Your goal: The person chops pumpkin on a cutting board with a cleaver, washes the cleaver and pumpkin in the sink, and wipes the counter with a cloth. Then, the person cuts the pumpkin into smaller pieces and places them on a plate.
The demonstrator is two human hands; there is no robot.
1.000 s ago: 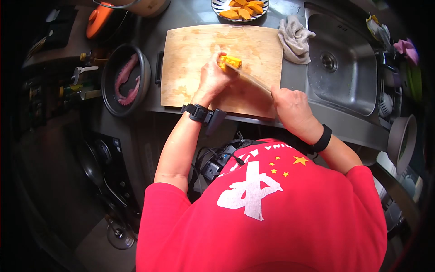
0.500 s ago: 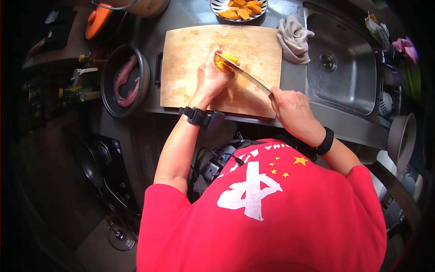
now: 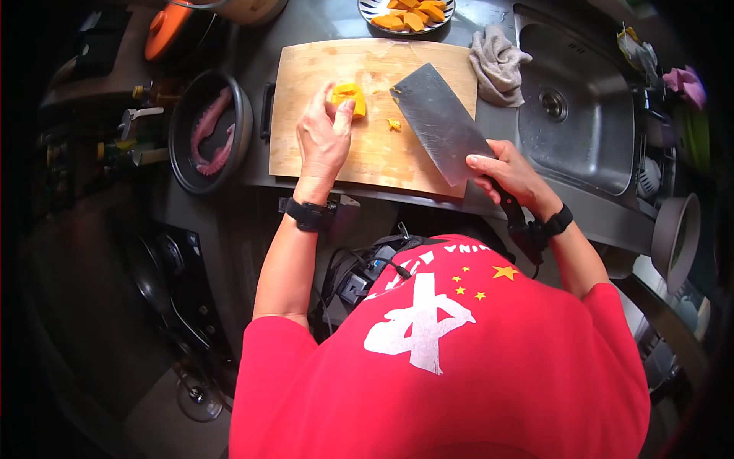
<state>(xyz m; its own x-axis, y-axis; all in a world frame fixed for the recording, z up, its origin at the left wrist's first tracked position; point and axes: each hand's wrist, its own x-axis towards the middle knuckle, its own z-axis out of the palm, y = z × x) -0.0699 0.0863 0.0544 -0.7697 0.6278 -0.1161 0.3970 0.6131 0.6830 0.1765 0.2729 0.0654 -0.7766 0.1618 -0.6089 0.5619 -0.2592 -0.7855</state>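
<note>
My left hand (image 3: 325,134) has its thumb and fingers around an orange-yellow chunk (image 3: 349,100) on the left half of the wooden cutting board (image 3: 306,65). In my right hand (image 3: 508,174) is the handle of a wide cleaver (image 3: 442,122), its blade turned flat side up over the board's right part. A small yellow scrap (image 3: 394,124) lies on the wood between the chunk and the blade. Beyond the board's far edge, a striped plate (image 3: 368,11) holds several cut orange pieces (image 3: 413,17).
A grey cloth (image 3: 498,65) lies at the board's right, beside the metal sink (image 3: 577,141). Left of the board stands a dark round pan (image 3: 243,141) with a pinkish tentacle-like piece (image 3: 205,134) inside. An orange lid (image 3: 164,32) is at the upper left.
My left hand and the chunk have moved left. The cleaver has come away from the chunk and turned from edge-down to flat. The yellow scrap now shows on the board.
</note>
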